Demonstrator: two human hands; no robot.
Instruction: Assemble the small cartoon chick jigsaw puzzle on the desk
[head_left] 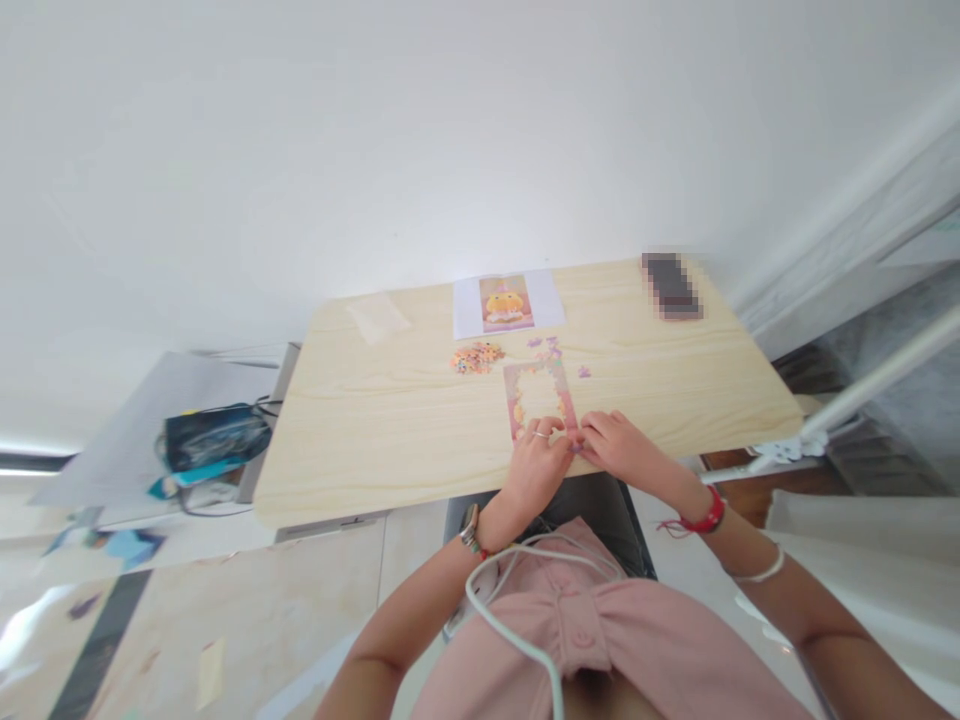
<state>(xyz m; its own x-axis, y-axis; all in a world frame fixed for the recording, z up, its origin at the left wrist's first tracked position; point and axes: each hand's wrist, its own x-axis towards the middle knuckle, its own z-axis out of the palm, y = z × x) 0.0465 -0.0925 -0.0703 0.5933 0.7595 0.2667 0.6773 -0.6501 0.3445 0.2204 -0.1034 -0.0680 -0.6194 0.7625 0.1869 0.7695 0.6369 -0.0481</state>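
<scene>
A partly assembled jigsaw puzzle (512, 383) lies near the table's front edge, its border joined around an open middle. My left hand (538, 465) rests over its lower edge, fingers bent and closed at the lower right corner. From the other side, my right hand (619, 445) pinches at the same corner. A small purplish jigsaw piece (576, 447) shows between the fingertips of both hands; its exact fit against the border is hidden. Beyond the puzzle are a heap of mixed pieces (477, 358) and several loose purple pieces (553, 347).
A printed sheet with a yellow character picture (506, 303) lies at the back of the wooden table (390, 420). A translucent bag (379, 317) is at back left, a dark phone (672, 286) at back right. A white cable (517, 640) crosses my lap.
</scene>
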